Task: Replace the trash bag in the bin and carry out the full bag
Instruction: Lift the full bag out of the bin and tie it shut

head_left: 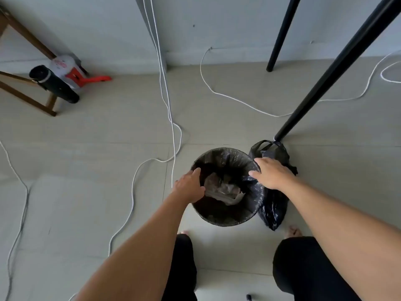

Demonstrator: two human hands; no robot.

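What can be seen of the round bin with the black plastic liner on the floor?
The round bin stands upright on the pale tiled floor, seen from above. A crinkled glossy black plastic liner is folded over its rim. Crumpled pale rubbish lies inside. The left hand holds the left rim, thumb inside; the right hand rests on the right rim. A tied black plastic bag sits close by its right side.

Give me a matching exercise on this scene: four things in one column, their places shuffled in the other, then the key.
1. left hand
2. black bag
3. crumpled waste
4. white cable

A. inside the bin
B. trailing over the floor, left of the bin
C. at the bin's left rim
D. on the floor, right of the bin

Pairs: 1-C, 2-D, 3-A, 4-B
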